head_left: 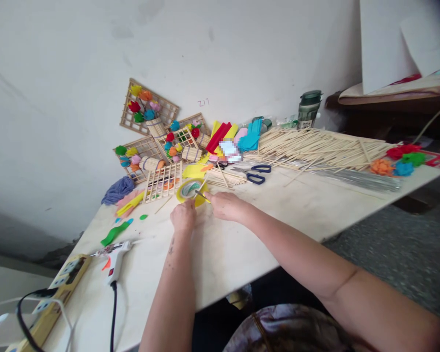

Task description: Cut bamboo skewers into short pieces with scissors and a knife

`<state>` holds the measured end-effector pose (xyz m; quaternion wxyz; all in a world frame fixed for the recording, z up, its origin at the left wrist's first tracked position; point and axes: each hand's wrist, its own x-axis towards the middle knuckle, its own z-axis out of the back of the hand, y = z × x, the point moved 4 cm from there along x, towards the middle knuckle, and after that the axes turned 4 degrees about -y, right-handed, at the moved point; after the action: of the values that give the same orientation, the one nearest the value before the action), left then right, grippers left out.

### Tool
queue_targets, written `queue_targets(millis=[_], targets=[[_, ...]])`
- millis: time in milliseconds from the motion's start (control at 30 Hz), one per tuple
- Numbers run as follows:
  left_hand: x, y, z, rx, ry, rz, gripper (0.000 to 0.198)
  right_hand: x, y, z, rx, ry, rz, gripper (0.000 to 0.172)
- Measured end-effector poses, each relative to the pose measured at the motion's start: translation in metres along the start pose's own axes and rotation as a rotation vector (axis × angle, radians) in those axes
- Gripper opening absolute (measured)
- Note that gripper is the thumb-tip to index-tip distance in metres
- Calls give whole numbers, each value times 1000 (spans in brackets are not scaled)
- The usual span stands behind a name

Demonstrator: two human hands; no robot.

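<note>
- Head view: the left hand (184, 215) pinches a thin stick (201, 187), slanting toward 1 o'clock over the yellow tape roll (181, 192).
- The right hand (225, 204) is clamped on a yellow-handled tool (206, 198), probably a cutter, its dark tip toward 10 o'clock, near the stick; contact is unclear.
- Trimming the stick seems in hand; the next move appears to call for a steady pinch, fingertips clear.
- On the surface (223, 254), navy-handled scissors (255, 178) lie at the right hand's 2 o'clock, the glue gun (115, 261) at the left's 8.
</note>
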<state>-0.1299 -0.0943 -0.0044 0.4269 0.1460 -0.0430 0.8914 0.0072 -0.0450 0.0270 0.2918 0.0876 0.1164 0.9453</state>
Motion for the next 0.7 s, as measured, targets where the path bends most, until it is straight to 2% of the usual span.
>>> queue_targets(millis=[167,467,700], targets=[[0,-1,1,-34,5,10,41,12,5,-6,-2,-15,9,58],[1,3,-3,-52,-5,20,43,-9,-1,6,-19,1,25,54],[1,1,1,-37,9,-5,41,8,3,-2,-12,-5,-6,56]])
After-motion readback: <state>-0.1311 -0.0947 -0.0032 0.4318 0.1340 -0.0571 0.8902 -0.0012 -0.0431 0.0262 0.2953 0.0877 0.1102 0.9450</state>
